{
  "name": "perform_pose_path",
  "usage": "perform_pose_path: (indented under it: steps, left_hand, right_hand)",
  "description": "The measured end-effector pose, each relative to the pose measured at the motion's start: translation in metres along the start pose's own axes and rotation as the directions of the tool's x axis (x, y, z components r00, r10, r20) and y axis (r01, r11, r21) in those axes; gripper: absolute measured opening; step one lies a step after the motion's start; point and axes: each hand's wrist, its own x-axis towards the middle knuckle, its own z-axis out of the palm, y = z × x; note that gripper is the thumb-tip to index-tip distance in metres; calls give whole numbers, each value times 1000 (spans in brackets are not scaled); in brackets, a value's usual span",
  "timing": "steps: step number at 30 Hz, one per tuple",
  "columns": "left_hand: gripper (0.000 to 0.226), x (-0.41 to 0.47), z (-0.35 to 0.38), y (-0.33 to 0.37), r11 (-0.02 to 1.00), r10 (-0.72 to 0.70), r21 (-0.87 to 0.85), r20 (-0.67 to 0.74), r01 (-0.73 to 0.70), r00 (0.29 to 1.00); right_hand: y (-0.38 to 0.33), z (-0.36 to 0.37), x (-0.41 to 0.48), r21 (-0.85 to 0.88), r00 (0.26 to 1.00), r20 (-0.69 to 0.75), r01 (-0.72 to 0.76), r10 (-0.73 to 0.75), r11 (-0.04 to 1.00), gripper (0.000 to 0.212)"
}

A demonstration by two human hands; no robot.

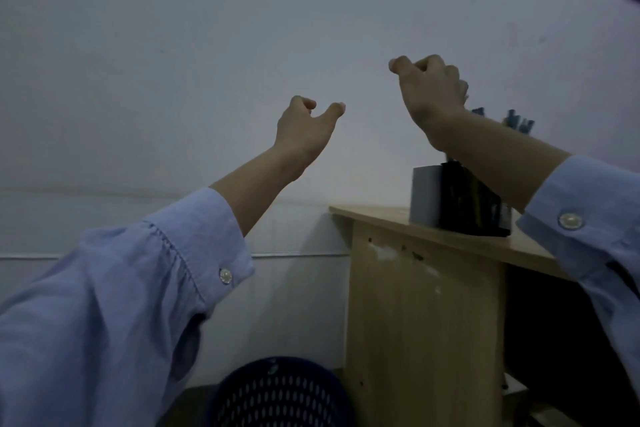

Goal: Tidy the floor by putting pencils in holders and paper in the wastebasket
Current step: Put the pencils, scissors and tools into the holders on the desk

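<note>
Both my hands are raised in front of the pale wall. My left hand has its fingers curled in and the thumb sticking out, with nothing in it. My right hand is higher, its fingers also curled and empty, above the holders. A grey holder and a black holder stand side by side on the wooden desk. Blue pencil ends stick up behind my right forearm. The dark blue perforated wastebasket stands on the floor at the bottom, left of the desk.
The desk's side panel drops to the floor right of the wastebasket, with a dark space under the desktop on the right. The wall fills the view behind both hands. My light blue sleeves cover the lower corners.
</note>
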Motion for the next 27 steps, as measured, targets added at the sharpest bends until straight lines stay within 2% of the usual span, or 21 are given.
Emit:
perform_pose_path:
  steps: [5, 10, 14, 18, 23, 27]
  left_hand:
    - [63, -15, -80, -40, 986, 23, 166, -75, -10, 997]
    - [67, -44, -171, -81, 905, 54, 424, -100, -6, 994]
    - [70, -74, -242, -110, 756, 66, 655, -69, -5, 995]
    - [71, -114, -318, -135, 575, 10, 818, -44, 30, 999]
    - [73, -177, -415, -162, 374, -125, 924, -36, 81, 992]
    - [74, -224, -476, -176, 278, -232, 950, -79, 144, 969]
  right_hand:
    - [-35, 57, -31, 111, 986, 154, 45, -62, 993, 38]
    - [-68, 127, -83, 216, 951, 292, 41, -105, 976, 42]
    - [-91, 182, -137, 273, 913, 381, 39, -145, 961, 41]
    - [-111, 237, -207, 303, 845, 478, 96, -238, 948, 40]
    - [-141, 297, -302, 345, 702, 633, 120, -325, 931, 44]
    - [-164, 329, -366, 391, 594, 713, 103, -372, 914, 45]
